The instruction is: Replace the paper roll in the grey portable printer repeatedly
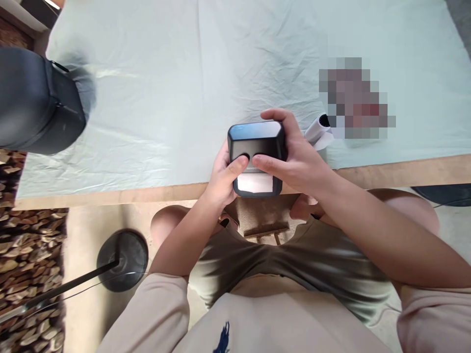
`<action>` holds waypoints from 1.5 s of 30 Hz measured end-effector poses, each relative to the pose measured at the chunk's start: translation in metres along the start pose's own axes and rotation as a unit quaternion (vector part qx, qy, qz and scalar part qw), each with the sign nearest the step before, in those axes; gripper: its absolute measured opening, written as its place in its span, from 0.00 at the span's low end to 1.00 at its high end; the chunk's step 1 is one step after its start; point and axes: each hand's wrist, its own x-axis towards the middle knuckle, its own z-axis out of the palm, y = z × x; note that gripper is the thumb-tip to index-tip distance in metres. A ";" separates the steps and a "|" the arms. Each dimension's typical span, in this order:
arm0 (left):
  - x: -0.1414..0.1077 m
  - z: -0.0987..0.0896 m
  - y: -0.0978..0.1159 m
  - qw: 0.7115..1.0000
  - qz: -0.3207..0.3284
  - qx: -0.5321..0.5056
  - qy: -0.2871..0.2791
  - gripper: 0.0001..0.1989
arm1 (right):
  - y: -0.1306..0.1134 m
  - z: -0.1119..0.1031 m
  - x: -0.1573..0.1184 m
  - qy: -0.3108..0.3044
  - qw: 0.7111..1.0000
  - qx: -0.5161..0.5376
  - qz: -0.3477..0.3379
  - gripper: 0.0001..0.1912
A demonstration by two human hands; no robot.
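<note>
A small black portable printer (256, 149) is held over the front edge of the table, with a glossy slanted face at its far end and a strip of white paper (255, 183) at its near end. My left hand (226, 174) grips its left side, thumb on top. From the right, my right hand (290, 154) wraps round it with its thumb pressed on the top and its index finger raised past the far corner. Both thumb tips nearly meet at the middle. Just beyond my right hand lies a white paper roll (317, 130) with its end loose.
Pale green cloth covers the table (147, 98). A dark rounded bag (40, 100) stands at the far left. A blurred-out item (356, 98) lies at the right. On the floor at left are a round black stand base (123, 260) and stacked firewood (31, 274).
</note>
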 end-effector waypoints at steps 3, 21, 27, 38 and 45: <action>0.001 -0.003 -0.003 1.000 -0.011 0.002 -0.007 0.29 | -0.004 0.000 0.002 -0.011 0.997 0.060 0.049 0.34; 0.013 0.011 0.007 0.985 -0.074 -0.074 0.141 0.22 | -0.025 -0.029 -0.003 0.002 0.954 -0.287 -0.091 0.37; 0.007 0.008 0.006 0.992 -0.089 -0.072 0.043 0.18 | -0.037 -0.024 -0.005 0.138 0.937 -0.312 -0.069 0.15; 0.001 0.008 0.006 0.997 -0.067 -0.024 -0.023 0.22 | -0.049 -0.023 -0.004 0.012 0.871 -0.488 -0.048 0.12; 0.002 0.009 0.006 0.997 -0.074 -0.010 -0.027 0.25 | -0.060 -0.019 -0.007 -0.046 0.814 -0.579 0.024 0.14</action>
